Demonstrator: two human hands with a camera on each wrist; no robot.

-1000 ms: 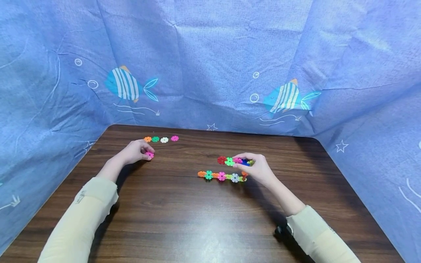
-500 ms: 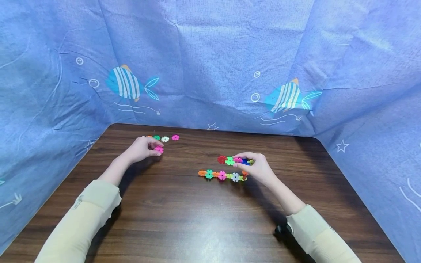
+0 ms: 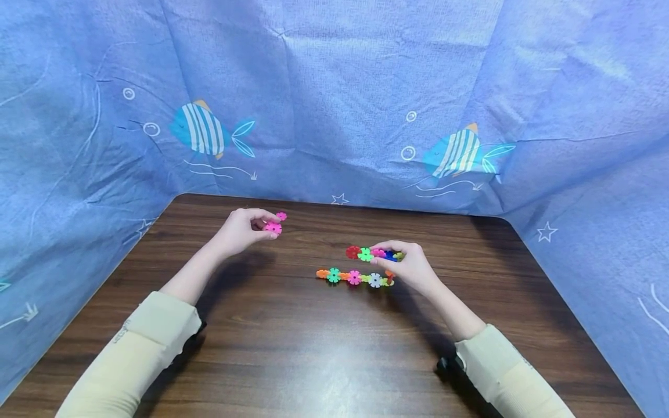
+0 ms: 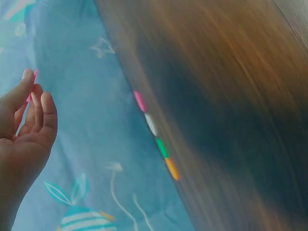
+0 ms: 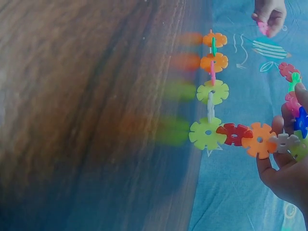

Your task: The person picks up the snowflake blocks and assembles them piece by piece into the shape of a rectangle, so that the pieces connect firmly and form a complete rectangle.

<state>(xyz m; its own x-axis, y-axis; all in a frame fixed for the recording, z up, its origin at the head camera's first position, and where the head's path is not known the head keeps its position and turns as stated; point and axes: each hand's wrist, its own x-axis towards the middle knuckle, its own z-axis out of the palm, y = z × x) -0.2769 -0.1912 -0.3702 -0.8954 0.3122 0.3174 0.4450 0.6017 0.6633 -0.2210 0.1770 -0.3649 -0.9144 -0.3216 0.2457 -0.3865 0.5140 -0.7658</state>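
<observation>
My left hand (image 3: 242, 232) pinches a pink flower-shaped linking disc (image 3: 273, 229) between thumb and fingers, raised over the far left of the table. My right hand (image 3: 415, 268) grips a U-shaped chain of linking discs at its bend, with both arms pointing left. One arm runs from a red disc (image 3: 353, 252) through a green disc (image 3: 365, 255) to pink and blue. The other ends in an orange disc (image 5: 214, 39) and includes a white disc (image 3: 375, 280). In the right wrist view, a red disc (image 5: 234, 134) and an orange disc (image 5: 260, 139) span the bend.
Along the table's far edge lie loose pink (image 4: 139, 101), white (image 4: 151, 124), green (image 4: 162, 147) and orange discs (image 4: 172, 169); my left hand hides most of them in the head view. A blue fish-print curtain (image 3: 334, 116) surrounds the brown table (image 3: 292, 348).
My left hand has moved right and away from me with the pink disc, rising off the table. It now covers most of the loose row. My right hand and the chain stay nearly still.
</observation>
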